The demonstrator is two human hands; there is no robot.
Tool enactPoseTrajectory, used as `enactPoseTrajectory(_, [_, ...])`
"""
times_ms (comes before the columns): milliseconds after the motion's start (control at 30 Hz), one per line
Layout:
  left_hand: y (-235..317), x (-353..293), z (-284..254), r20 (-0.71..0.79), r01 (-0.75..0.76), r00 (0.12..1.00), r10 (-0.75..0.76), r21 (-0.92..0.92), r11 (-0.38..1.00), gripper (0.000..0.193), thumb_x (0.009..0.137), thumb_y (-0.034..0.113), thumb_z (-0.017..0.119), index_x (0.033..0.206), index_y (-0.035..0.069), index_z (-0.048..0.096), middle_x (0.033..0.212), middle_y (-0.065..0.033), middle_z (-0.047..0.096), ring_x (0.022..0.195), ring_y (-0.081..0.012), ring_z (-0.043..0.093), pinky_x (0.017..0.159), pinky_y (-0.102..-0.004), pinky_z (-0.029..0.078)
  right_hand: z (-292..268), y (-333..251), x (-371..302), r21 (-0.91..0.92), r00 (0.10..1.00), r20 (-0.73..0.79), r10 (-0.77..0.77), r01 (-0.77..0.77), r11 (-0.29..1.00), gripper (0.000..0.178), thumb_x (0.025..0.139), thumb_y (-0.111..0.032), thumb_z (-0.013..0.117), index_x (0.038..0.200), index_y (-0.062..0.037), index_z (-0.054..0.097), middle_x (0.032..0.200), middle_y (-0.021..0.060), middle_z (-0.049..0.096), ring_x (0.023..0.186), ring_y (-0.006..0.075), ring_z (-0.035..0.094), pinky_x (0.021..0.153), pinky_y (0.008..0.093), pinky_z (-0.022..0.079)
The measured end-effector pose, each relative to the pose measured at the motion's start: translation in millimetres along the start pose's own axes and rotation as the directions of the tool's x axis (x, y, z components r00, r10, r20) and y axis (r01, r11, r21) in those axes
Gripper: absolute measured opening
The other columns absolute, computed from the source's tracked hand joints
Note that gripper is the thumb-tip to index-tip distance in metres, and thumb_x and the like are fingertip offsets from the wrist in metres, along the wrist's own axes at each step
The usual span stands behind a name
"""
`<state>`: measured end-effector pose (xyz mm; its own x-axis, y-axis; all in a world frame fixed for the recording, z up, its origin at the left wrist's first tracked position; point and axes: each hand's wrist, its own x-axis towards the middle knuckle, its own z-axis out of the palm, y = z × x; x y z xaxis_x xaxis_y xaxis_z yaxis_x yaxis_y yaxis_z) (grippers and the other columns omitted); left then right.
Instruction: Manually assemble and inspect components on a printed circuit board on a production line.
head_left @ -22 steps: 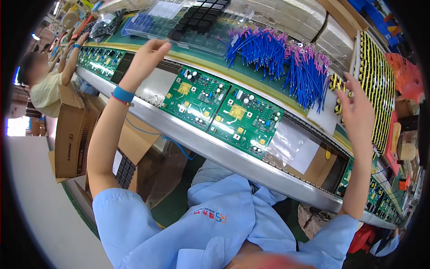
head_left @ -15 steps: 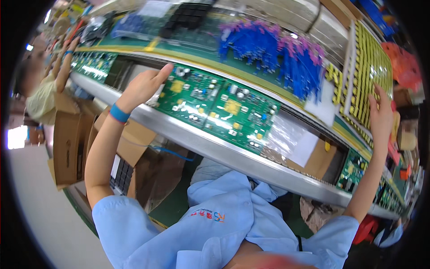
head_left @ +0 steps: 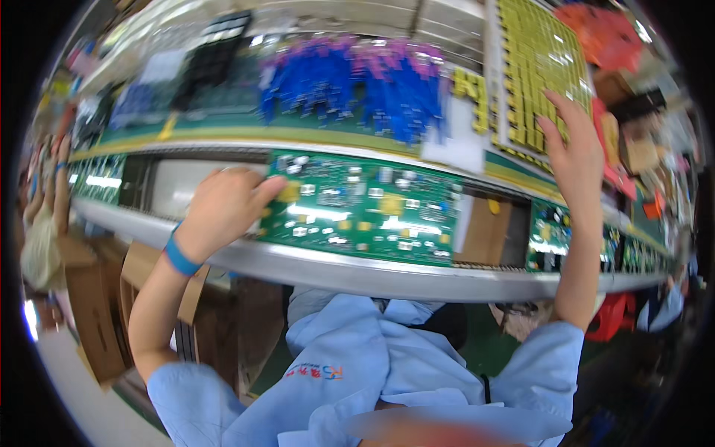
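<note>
A green circuit board panel (head_left: 328,205), crowded with small parts, lies across the metal rails in front of me. My left hand (head_left: 227,212), with a blue band at the wrist, is closed at the panel's left edge, its thumb over the board. My right hand (head_left: 573,153) is raised at the right with thumb and forefinger apart, and nothing shows between them. It is over the near right side of a tray of yellow block-shaped parts (head_left: 540,71) in rows; whether it touches them I cannot tell.
Blue wires with pink ends (head_left: 357,86) lie in bunches on the shelf behind the rail. A few loose yellow parts (head_left: 471,93) sit left of the tray. More boards (head_left: 550,235) stand farther right on the line. Cardboard boxes (head_left: 93,298) are at lower left, near another person's arms (head_left: 52,179).
My view has turned, so the rail looks more level. My left hand has shifted from the panel's upper left corner down its left edge. My right hand stays by the yellow parts.
</note>
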<state>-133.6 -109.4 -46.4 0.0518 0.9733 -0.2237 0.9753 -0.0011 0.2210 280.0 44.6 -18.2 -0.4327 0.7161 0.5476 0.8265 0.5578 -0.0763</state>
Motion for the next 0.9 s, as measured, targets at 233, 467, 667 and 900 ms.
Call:
enactPoseTrajectory(233, [-64.5, 57.9, -44.8, -0.541, 0.05, 0.831, 0.127, 0.301, 0.952, 0.02, 0.086, 0.024, 0.07, 0.086, 0.004, 0.068, 0.083, -0.0149, 0.068, 0.078, -0.0365, 0.066, 0.07, -0.0462, 0.052, 24.8, -75.2, 40.6, 0.294, 0.966, 0.067, -0.251, 0.222, 0.93, 0.033, 0.09, -0.01, 0.066, 0.122, -0.007, 0.062, 0.113, 0.0132, 0.065, 0.103, 0.0325, 0.064, 0.088, 0.0388, 0.05])
enactPoseTrajectory(467, [-159.0, 121.3, -43.0, -0.547, -0.028, 0.777, 0.311, 0.464, 0.885, 0.06, 0.074, 0.004, 0.074, 0.131, 0.015, 0.058, 0.131, -0.0048, 0.057, 0.121, -0.0273, 0.056, 0.1, -0.045, 0.041, 148.6, -208.1, 143.7, 0.456, 0.882, 0.01, -0.471, 0.415, 0.787, 0.036, 0.089, -0.025, 0.067, 0.119, -0.0063, 0.061, 0.114, 0.017, 0.066, 0.107, 0.0371, 0.063, 0.09, 0.0469, 0.052])
enactPoseTrajectory(667, [-161.8, 126.2, -41.7, -0.583, -0.12, 0.728, 0.361, 0.41, 0.904, 0.057, 0.07, 0.007, 0.077, 0.122, 0.011, 0.056, 0.126, -0.0077, 0.059, 0.117, -0.0308, 0.057, 0.095, -0.046, 0.042, 215.0, -296.2, 181.1, 0.372, 0.914, 0.116, -0.389, 0.323, 0.87, 0.044, 0.08, -0.028, 0.076, 0.112, -0.001, 0.063, 0.112, 0.0187, 0.065, 0.103, 0.0363, 0.066, 0.083, 0.0458, 0.056])
enactPoseTrajectory(900, [-181.8, 129.6, -41.1, -0.585, -0.151, 0.739, 0.334, 0.339, 0.929, 0.068, 0.074, 0.006, 0.073, 0.137, 0.012, 0.048, 0.124, -0.0166, 0.063, 0.123, -0.0349, 0.054, 0.1, -0.0494, 0.038, 211.2, -329.8, 186.8, 0.294, 0.94, 0.159, -0.302, 0.247, 0.923, 0.044, 0.076, -0.024, 0.074, 0.112, 0.0003, 0.066, 0.115, 0.0169, 0.065, 0.103, 0.0299, 0.068, 0.079, 0.0436, 0.058])
